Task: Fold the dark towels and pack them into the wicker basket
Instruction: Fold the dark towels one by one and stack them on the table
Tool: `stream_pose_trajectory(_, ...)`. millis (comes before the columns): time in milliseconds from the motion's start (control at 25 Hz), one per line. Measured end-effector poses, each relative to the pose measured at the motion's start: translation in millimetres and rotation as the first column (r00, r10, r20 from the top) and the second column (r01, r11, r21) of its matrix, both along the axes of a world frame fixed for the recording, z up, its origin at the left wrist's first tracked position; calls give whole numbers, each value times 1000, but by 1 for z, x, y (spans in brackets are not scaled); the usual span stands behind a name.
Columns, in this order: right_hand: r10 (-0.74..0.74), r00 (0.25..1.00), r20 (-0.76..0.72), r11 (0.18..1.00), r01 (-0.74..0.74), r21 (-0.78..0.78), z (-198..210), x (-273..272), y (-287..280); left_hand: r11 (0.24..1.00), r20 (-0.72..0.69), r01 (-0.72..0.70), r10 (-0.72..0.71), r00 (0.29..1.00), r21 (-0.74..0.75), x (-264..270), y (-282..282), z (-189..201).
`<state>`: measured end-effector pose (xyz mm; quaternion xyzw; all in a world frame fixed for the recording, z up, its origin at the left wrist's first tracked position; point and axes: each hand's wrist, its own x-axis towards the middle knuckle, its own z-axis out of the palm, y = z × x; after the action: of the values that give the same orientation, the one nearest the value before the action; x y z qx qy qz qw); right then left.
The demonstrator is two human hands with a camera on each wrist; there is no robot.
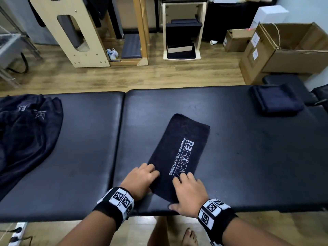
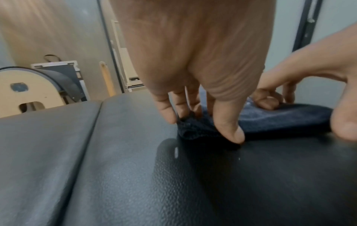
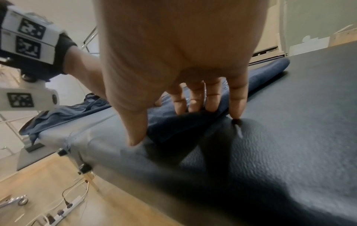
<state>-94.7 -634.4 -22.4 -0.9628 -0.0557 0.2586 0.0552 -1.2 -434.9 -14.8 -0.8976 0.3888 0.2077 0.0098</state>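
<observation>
A dark towel (image 1: 181, 148) with white lettering lies folded into a long strip on the black padded table (image 1: 79, 157), slanting away from me. My left hand (image 1: 142, 178) pinches its near left corner; in the left wrist view the cloth (image 2: 280, 120) bunches up between thumb and fingers of that hand (image 2: 203, 125). My right hand (image 1: 188, 190) rests on the near right end, fingers fairly straight on the towel (image 3: 266, 71), thumb at its near edge (image 3: 170, 125). No wicker basket is in view.
A folded dark towel (image 1: 276, 102) sits at the table's far right. A heap of unfolded dark towels (image 1: 26, 130) covers the left end. Cardboard boxes (image 1: 291, 50) and wooden equipment (image 1: 71, 32) stand on the floor beyond. A power strip (image 1: 17, 233) lies by the near edge.
</observation>
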Motion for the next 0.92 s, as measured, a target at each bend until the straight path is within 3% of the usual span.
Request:
stream_pose_trajectory(80,35,999,5,999,-35,-16,-1,-3,1,991,83,59,-70,994,118,-1,-5,-1)
stream_pose_trajectory(240,30,999,24,999,-30,-26,0,3,-7,983,197,159,-174,965,87,8,-9,-10)
stream_pose_trajectory(360,-56,997,62,996,52,66,21,27,-25,995,65,94,-96,993,28,32,-25,9)
stream_pose_trajectory(440,-179,978,110,978,164,130,27,46,-43,996,-72,-71,68,995,-46,58,-40,26)
stream_pose_trajectory(560,-463,882,81,864,429,264,44,75,-70,897,-355,-395,310,882,-196,100,-60,47)
stream_pose_trajectory(680,-656,755,4,713,618,331,53,115,-98,863,-454,-436,292,842,-253,156,-91,54)
stream_pose_trajectory(760,-721,693,0,654,679,333,56,142,-114,855,-450,-440,289,845,-277,185,-113,50)
stream_pose_trajectory(840,-778,628,-15,595,743,306,52,161,-128,806,-413,-513,376,830,-296,203,-132,40)
stream_pose_trajectory(920,-802,597,-16,582,788,203,45,168,-131,818,-296,-522,450,843,-242,208,-140,31)
